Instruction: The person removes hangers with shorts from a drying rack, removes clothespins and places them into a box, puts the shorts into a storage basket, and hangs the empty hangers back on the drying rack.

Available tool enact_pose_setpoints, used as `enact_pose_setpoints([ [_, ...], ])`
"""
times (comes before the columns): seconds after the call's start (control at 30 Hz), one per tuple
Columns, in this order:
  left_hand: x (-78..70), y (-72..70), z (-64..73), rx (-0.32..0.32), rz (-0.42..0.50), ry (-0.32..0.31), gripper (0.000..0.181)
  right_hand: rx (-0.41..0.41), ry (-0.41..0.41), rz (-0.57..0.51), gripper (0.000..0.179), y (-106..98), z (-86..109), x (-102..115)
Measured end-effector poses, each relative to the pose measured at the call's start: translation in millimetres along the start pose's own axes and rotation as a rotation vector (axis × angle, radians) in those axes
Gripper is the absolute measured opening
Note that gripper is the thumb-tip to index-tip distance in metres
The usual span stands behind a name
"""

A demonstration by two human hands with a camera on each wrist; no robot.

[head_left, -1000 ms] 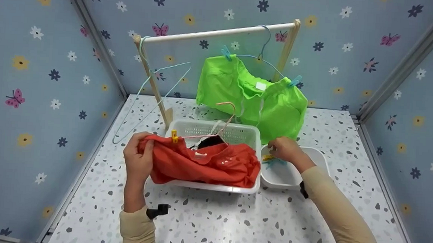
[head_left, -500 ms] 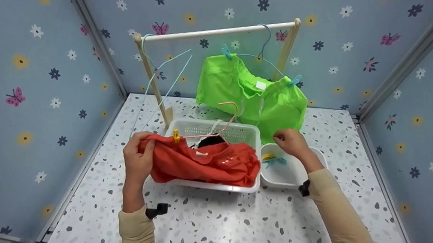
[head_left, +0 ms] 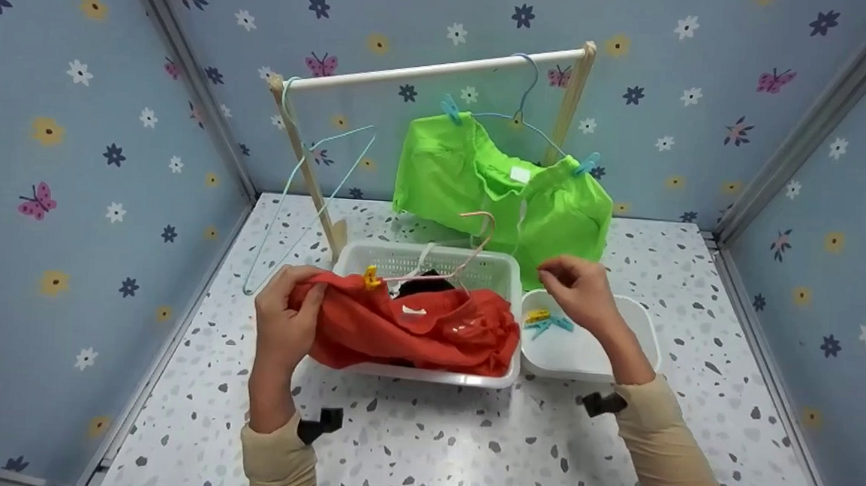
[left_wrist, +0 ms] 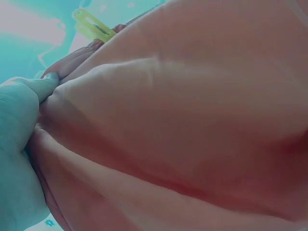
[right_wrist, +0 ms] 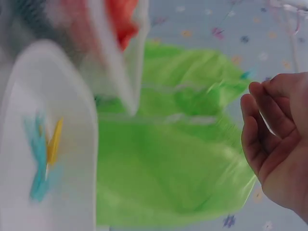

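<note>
My left hand (head_left: 287, 324) grips the upper left edge of red shorts (head_left: 397, 331), which have a white label inside the waist. A yellow clothespin (head_left: 372, 278) fastens them to a pink hanger (head_left: 431, 277). In the left wrist view, the cloth (left_wrist: 168, 106) fills most of the picture and my thumb pinches its edge. Above the small white tray (head_left: 584, 354) hovers my right hand (head_left: 580, 291), its fingers loosely bent with nothing visible between them. Yellow and blue clothespins (head_left: 551, 323) lie in the tray. Part of the hanger is hidden by the shorts.
Under the shorts stands a white basket (head_left: 506, 270) with black cloth (head_left: 427, 282) inside. Behind, a rack (head_left: 436, 70) carries green shorts (head_left: 504, 187), clipped to a blue hanger, and a bare light-blue hanger (head_left: 316, 191). Patterned walls enclose the speckled table (head_left: 421, 438).
My right hand has lifted out of the tray and turned. My left hand has shifted slightly right with the red shorts, and the pink hanger's hook has moved right. The bare hanger has swung.
</note>
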State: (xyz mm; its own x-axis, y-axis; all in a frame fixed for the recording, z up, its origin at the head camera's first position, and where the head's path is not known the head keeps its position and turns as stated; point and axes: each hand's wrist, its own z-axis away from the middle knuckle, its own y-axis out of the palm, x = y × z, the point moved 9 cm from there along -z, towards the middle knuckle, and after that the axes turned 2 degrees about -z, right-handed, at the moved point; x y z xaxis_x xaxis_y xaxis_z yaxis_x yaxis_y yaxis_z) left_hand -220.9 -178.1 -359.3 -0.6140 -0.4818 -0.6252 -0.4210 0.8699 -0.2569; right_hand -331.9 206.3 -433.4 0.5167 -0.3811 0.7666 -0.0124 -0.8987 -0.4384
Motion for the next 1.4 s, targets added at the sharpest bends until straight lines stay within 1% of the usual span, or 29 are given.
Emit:
enact_pose_setpoints([
  [0.07,-8.0,1.2,-2.0,0.006,-0.007,0.026,0.018,-0.002,-0.012,-0.102,0.005,12.6,3.6,24.1],
  [0.13,-16.0,2.8,-2.6,0.016,-0.013,0.056,0.019,0.018,-0.059,-0.175,0.006,26.6,7.9,55.9],
  [0.23,-24.6,6.0,-1.2,0.031,-0.012,0.093,0.021,0.059,-0.150,-0.223,0.008,45.1,13.5,101.4],
  [0.3,-26.5,9.3,-1.0,0.042,-0.005,0.119,0.022,0.069,-0.214,-0.237,0.012,52.8,14.1,126.6],
  [0.4,-24.3,14.2,-1.8,0.048,-0.002,0.155,0.023,0.080,-0.277,-0.248,0.022,61.6,10.1,149.6],
  [0.5,-21.2,18.8,-1.1,0.063,-0.005,0.182,0.025,0.093,-0.334,-0.260,0.036,70.3,7.8,165.3],
  [0.6,-22.9,22.9,-1.8,0.076,0.000,0.206,0.024,0.104,-0.398,-0.287,0.048,76.9,6.0,178.1],
  [0.7,-26.1,27.1,-2.5,0.087,0.005,0.222,0.022,0.114,-0.450,-0.323,0.050,82.7,5.7,186.3],
  [0.8,-29.3,30.1,-1.8,0.093,0.011,0.238,0.023,0.120,-0.471,-0.347,0.045,88.2,6.6,188.4],
  [0.93,-33.9,32.2,0.3,0.094,0.011,0.263,0.025,0.087,-0.475,-0.366,0.041,91.9,8.3,183.0],
  [1.0,-35.5,33.8,0.8,0.098,0.008,0.270,0.025,0.062,-0.492,-0.375,0.039,92.6,8.7,179.5],
  [1.1,-36.8,35.9,0.9,0.107,0.002,0.266,0.025,0.039,-0.521,-0.367,0.036,96.0,9.1,173.0],
  [1.23,-36.7,37.2,0.9,0.113,0.012,0.254,0.025,0.046,-0.532,-0.326,0.032,105.2,8.9,161.9],
  [1.33,-36.9,38.2,1.9,0.118,0.026,0.257,0.025,0.040,-0.545,-0.322,0.025,108.5,9.3,158.0],
  [1.4,-37.0,39.0,2.2,0.124,0.039,0.260,0.025,0.017,-0.562,-0.328,0.017,107.2,9.7,158.8],
])
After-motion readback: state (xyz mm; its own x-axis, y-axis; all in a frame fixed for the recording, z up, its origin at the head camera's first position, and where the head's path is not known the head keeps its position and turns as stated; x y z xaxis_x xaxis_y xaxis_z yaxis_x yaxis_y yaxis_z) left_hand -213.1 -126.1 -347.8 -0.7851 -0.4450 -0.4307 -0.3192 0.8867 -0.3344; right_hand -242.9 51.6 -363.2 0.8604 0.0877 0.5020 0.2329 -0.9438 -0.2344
